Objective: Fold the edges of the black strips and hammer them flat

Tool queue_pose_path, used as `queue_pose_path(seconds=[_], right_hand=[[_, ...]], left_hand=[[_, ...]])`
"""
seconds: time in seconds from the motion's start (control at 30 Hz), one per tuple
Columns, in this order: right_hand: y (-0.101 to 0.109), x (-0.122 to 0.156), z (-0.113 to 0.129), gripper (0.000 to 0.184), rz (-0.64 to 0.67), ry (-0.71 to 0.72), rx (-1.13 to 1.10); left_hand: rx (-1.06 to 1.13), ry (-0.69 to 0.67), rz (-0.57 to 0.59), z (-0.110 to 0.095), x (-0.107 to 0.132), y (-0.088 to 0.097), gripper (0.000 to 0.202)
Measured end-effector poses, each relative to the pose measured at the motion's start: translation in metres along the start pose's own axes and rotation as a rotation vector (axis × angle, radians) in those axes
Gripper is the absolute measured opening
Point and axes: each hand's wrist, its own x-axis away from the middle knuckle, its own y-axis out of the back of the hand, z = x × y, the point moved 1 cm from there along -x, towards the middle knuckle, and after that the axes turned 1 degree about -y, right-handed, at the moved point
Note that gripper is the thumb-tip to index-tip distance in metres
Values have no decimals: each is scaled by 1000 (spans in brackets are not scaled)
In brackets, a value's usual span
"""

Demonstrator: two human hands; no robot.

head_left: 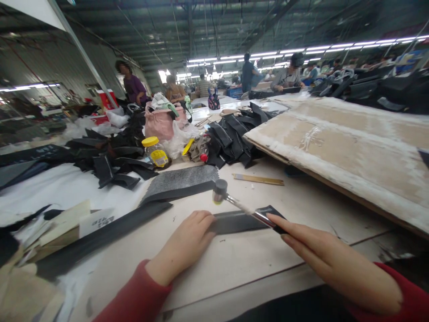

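My right hand grips the handle of a small hammer, index finger stretched along it. The round hammer head hangs just above the left end of a narrow black strip lying on the pale table. My left hand rests on the table with fingers curled, pressing the strip's left end. Both sleeves are red.
A grey felt piece and a long black band lie to the left. Behind are piles of black pieces, a yellow-lidded jar, a pink bag, a wooden ruler and a large worn board. Other people work farther back.
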Motion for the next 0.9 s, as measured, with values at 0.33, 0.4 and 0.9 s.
queue_pose_path(seconds=[0.33, 0.4, 0.9], right_hand=[[-21, 7, -1, 45, 50, -3, 96], [-21, 7, 0, 46, 88, -22, 117], [-9, -2, -8, 45, 178, -70, -16]], left_hand=[[61, -37, -44, 9, 6, -3, 24], [71, -38, -50, 11, 7, -2, 25], [-88, 150, -41, 19, 19, 7, 26]])
